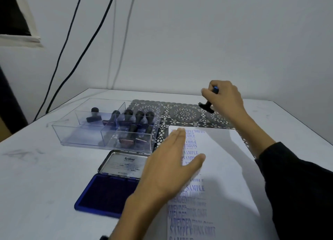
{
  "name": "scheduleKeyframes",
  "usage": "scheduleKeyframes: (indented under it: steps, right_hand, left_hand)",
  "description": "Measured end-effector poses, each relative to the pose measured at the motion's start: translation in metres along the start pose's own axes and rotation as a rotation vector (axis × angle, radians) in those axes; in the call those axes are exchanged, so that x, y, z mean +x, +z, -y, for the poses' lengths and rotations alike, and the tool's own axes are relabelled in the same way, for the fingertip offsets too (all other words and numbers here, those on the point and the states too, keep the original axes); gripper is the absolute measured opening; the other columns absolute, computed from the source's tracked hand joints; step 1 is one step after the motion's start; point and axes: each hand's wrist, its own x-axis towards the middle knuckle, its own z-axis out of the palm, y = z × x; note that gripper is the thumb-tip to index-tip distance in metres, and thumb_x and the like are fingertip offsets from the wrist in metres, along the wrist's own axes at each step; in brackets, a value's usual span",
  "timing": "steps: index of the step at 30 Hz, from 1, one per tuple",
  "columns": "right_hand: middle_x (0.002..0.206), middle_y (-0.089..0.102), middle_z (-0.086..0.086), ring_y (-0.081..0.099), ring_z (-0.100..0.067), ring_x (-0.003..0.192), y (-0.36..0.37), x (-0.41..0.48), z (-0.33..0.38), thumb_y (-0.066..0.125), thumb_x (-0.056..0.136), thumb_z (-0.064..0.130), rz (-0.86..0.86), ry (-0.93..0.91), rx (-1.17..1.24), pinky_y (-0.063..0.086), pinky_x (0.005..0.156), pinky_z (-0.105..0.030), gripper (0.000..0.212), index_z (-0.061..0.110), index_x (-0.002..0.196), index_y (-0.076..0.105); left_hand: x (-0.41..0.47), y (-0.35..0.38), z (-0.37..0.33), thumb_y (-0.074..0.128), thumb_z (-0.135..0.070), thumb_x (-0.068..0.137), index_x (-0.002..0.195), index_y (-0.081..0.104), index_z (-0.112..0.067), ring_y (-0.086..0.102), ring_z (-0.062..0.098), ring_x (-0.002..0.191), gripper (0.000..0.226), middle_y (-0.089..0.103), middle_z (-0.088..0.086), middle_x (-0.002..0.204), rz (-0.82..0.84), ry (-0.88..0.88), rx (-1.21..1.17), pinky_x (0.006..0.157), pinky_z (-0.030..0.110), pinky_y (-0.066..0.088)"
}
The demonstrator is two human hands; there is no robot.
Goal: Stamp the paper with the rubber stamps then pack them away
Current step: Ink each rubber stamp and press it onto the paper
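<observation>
- One view only, from my head, looking down across the counter (36,167).
- My right hand (225,99) is clamped round the handle of a rubber stamp (207,107), held tilted in the air above the patterned mat (183,113), beyond the paper's far edge.
- My left hand (167,169) lies flat and spread, fingers apart, holding nothing, over the left edge of the paper (225,167).
- Risk: the left column is already crowded with overlapping blue prints; another press there would likely smear or blur the text.
- Risk: my left palm rests on or just over inked lines; if still wet, ink could transfer to skin and smudge.
- Risk: the ink pad (108,194) sits open just beside my left wrist; a careless sweep could touch it.
- Risk: the tilted stamp could mark the mat if lowered short of the paper.
- The remaining stamps stand or lie in the clear tray (72,137), left of the mat.
- Surface: pale counter, scuffed in places.
- Room: plain pale wall, cables (72,41) hanging at left.
</observation>
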Motion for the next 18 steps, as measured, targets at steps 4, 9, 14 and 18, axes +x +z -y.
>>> scheduleKeyframes:
  steps: [4, 9, 14, 18]
  right_hand:
    - [0.067, 0.060, -0.017, 0.044, -0.018, 0.061, -0.011, -0.010, 0.033, 0.061, 0.083, 0.038, 0.074, -0.048, 0.241, 0.033, 0.064, -0.032, 0.036, 0.015, 0.059, 0.048]
    - [0.063, 0.057, 0.009, 0.048, -0.003, 0.053, -0.008, -0.042, 0.077, 0.059, 0.092, 0.034, 0.395, -0.183, 0.325, 0.037, 0.059, -0.023, 0.031, 0.016, 0.067, 0.053]
    - [0.083, 0.061, 0.009, 0.051, 0.002, 0.064, 0.029, -0.083, 0.107, 0.059, 0.092, 0.025, 0.810, -0.360, 0.225, 0.039, 0.059, -0.013, 0.014, 0.011, 0.091, 0.058]
    - [0.087, 0.060, 0.003, 0.052, -0.009, 0.073, 0.053, -0.104, 0.127, 0.056, 0.094, 0.027, 0.991, -0.563, 0.057, 0.039, 0.066, -0.022, 0.014, 0.013, 0.094, 0.055]
  left_hand:
    - [-0.056, -0.036, 0.024, 0.049, -0.077, 0.069, 0.135, 0.022, -0.064, 0.012, -0.028, 0.127, 0.073, 0.013, -0.056, 0.134, -0.133, -0.050, -0.161, 0.102, 0.001, 0.015]
    - [-0.092, -0.072, 0.075, 0.057, -0.085, 0.048, 0.132, 0.041, -0.057, 0.036, -0.011, 0.128, 0.090, 0.037, -0.042, 0.135, -0.258, -0.291, -0.182, 0.108, 0.028, 0.032]
    - [-0.112, -0.095, 0.102, 0.057, -0.095, 0.035, 0.137, 0.028, -0.058, 0.026, -0.010, 0.134, 0.112, 0.024, -0.043, 0.140, -0.106, -0.393, -0.166, 0.113, 0.030, 0.027]
    - [-0.116, -0.093, 0.099, 0.049, -0.099, 0.033, 0.145, 0.010, -0.053, 0.016, -0.012, 0.136, 0.128, 0.009, -0.041, 0.145, -0.010, -0.378, -0.055, 0.114, 0.024, 0.024]
